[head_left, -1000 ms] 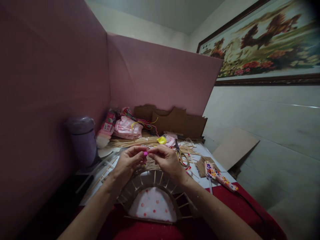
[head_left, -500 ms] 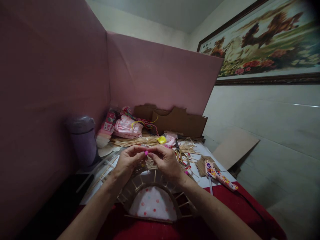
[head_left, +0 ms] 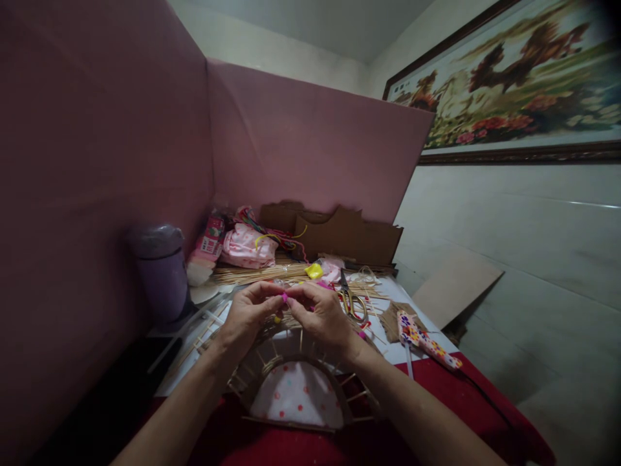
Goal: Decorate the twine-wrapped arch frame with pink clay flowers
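A small bright pink piece (head_left: pixel 284 298), soft-looking but too small to name closely, is pinched between the fingertips of both hands. My left hand (head_left: pixel 250 316) grips it from the left, thumb and forefinger together. From the other side, my right hand (head_left: pixel 323 316) closes on the same piece. Below and behind the hands stands a half-round frame of thin sticks (head_left: pixel 272 362), with a white, red-dotted fabric panel (head_left: pixel 297 395) in its arch. The wrists partly cover this frame. A tiny yellow bit (head_left: pixel 277 319) shows just under the left fingers.
Gold-handled scissors (head_left: pixel 356 307) lie right of my hands. A flower-patterned glue gun (head_left: pixel 427 342) rests on cardboard further right. A purple lidded cup (head_left: pixel 162 275) stands left. Behind are bundled sticks (head_left: pixel 262 274), folded pink cloth (head_left: pixel 250 246), a yellow packet (head_left: pixel 314 271) and torn cardboard (head_left: pixel 347 236).
The fingertips have shifted slightly around the pink piece, which now looks more squeezed between them. Both arms and the stick frame stay in place.
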`<act>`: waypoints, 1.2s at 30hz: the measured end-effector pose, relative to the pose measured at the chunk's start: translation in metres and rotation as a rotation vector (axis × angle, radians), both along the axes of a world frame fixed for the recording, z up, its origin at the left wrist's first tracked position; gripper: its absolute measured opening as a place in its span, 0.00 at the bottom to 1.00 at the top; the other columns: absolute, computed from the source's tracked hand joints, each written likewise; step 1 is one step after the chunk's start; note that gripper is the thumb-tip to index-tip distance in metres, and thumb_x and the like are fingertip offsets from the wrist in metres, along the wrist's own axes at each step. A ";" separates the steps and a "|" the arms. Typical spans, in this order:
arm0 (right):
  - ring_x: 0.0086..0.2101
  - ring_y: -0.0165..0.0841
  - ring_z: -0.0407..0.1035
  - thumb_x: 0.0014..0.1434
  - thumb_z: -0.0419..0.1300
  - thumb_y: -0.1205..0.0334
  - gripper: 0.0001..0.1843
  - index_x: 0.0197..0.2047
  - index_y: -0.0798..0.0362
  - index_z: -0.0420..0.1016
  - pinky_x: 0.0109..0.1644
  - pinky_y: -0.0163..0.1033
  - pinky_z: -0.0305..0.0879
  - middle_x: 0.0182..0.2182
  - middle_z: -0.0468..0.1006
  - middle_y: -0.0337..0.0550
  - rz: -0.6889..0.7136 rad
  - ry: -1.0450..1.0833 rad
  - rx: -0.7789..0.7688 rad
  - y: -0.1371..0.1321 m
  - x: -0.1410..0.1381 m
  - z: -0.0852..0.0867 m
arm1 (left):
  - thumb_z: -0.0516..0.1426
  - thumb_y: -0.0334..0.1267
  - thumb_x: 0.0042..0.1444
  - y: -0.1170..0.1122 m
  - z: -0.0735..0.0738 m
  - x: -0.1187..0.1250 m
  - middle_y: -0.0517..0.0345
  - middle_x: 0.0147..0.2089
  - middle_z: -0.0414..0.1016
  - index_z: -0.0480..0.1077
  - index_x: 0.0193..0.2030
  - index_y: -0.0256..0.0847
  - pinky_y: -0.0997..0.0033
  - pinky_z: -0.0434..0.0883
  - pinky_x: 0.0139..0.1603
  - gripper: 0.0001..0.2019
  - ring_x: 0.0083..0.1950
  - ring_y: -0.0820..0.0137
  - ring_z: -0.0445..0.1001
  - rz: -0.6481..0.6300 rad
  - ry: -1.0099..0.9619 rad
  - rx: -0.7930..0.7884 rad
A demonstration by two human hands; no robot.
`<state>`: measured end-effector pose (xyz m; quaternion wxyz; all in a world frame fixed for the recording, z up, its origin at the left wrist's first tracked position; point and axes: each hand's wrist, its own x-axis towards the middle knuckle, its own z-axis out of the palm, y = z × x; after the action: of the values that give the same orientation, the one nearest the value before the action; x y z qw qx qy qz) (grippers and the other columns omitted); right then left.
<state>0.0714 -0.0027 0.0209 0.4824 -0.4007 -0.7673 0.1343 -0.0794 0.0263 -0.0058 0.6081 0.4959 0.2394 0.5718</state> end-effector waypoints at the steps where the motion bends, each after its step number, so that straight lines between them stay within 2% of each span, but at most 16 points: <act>1: 0.31 0.33 0.70 0.55 0.57 0.67 0.08 0.35 0.53 0.78 0.37 0.38 0.63 0.29 0.78 0.44 -0.012 -0.012 0.011 0.000 0.000 0.000 | 0.67 0.34 0.42 0.000 0.000 0.000 0.57 0.30 0.76 0.75 0.31 0.36 0.75 0.69 0.32 0.09 0.29 0.75 0.72 0.000 0.006 0.007; 3: 0.31 0.33 0.69 0.54 0.57 0.68 0.07 0.33 0.54 0.78 0.38 0.39 0.63 0.28 0.78 0.44 -0.033 -0.022 0.028 0.000 -0.002 -0.002 | 0.67 0.33 0.42 -0.002 0.001 0.001 0.58 0.29 0.76 0.75 0.30 0.35 0.77 0.69 0.31 0.08 0.28 0.76 0.71 -0.011 0.005 0.013; 5: 0.29 0.32 0.69 0.53 0.57 0.68 0.07 0.31 0.54 0.77 0.36 0.38 0.64 0.27 0.77 0.43 -0.032 0.053 -0.009 0.002 -0.002 -0.004 | 0.67 0.32 0.41 -0.003 0.004 0.001 0.58 0.28 0.76 0.75 0.29 0.35 0.78 0.68 0.30 0.08 0.27 0.77 0.71 -0.032 -0.022 -0.007; 10: 0.19 0.27 0.64 0.48 0.61 0.62 0.06 0.30 0.55 0.76 0.22 0.34 0.62 0.20 0.73 0.37 0.138 0.627 -0.412 0.014 0.001 -0.010 | 0.68 0.30 0.39 -0.005 0.009 -0.001 0.58 0.30 0.77 0.75 0.31 0.35 0.75 0.70 0.33 0.10 0.29 0.75 0.73 -0.016 -0.161 -0.133; 13: 0.19 0.26 0.65 0.44 0.65 0.61 0.10 0.31 0.55 0.76 0.20 0.31 0.62 0.21 0.75 0.38 0.255 0.805 -0.560 0.018 0.005 -0.011 | 0.67 0.30 0.39 -0.004 0.009 -0.004 0.57 0.32 0.78 0.75 0.34 0.35 0.75 0.71 0.34 0.12 0.30 0.75 0.74 0.010 -0.213 -0.147; 16: 0.21 0.25 0.65 0.43 0.67 0.60 0.12 0.33 0.55 0.78 0.21 0.30 0.64 0.22 0.75 0.38 0.271 0.772 -0.542 0.019 0.006 -0.011 | 0.68 0.32 0.40 -0.005 0.009 -0.004 0.55 0.33 0.78 0.76 0.35 0.34 0.75 0.71 0.34 0.13 0.31 0.74 0.74 -0.001 -0.200 -0.134; 22: 0.19 0.25 0.62 0.50 0.63 0.55 0.12 0.33 0.54 0.78 0.20 0.31 0.62 0.21 0.71 0.36 0.168 0.568 -0.417 0.017 0.001 -0.011 | 0.69 0.32 0.38 -0.006 0.009 -0.001 0.54 0.31 0.78 0.76 0.31 0.33 0.76 0.71 0.33 0.12 0.30 0.74 0.74 -0.014 -0.165 -0.158; 27: 0.21 0.25 0.61 0.55 0.59 0.60 0.08 0.37 0.53 0.76 0.22 0.31 0.60 0.24 0.71 0.37 0.136 0.443 -0.300 0.015 -0.002 -0.013 | 0.68 0.34 0.40 -0.005 0.006 0.000 0.54 0.30 0.78 0.76 0.32 0.34 0.76 0.71 0.32 0.11 0.29 0.74 0.73 -0.064 -0.131 -0.132; 31: 0.22 0.27 0.61 0.56 0.56 0.66 0.08 0.37 0.52 0.77 0.24 0.31 0.59 0.23 0.71 0.37 0.090 0.334 -0.234 0.011 -0.001 -0.013 | 0.68 0.35 0.41 -0.007 0.006 0.001 0.55 0.29 0.78 0.76 0.32 0.34 0.77 0.70 0.32 0.11 0.29 0.75 0.73 -0.071 -0.120 -0.128; 36: 0.29 0.31 0.67 0.57 0.57 0.62 0.08 0.35 0.53 0.78 0.32 0.35 0.64 0.29 0.75 0.42 0.060 0.244 -0.153 0.004 -0.003 -0.007 | 0.68 0.35 0.39 -0.006 0.005 0.001 0.55 0.30 0.78 0.75 0.30 0.35 0.76 0.70 0.32 0.11 0.29 0.75 0.73 -0.030 -0.102 -0.108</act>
<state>0.0688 0.0013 0.0143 0.5357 -0.3938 -0.7023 0.2545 -0.0779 0.0201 -0.0007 0.6539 0.4361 0.2313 0.5734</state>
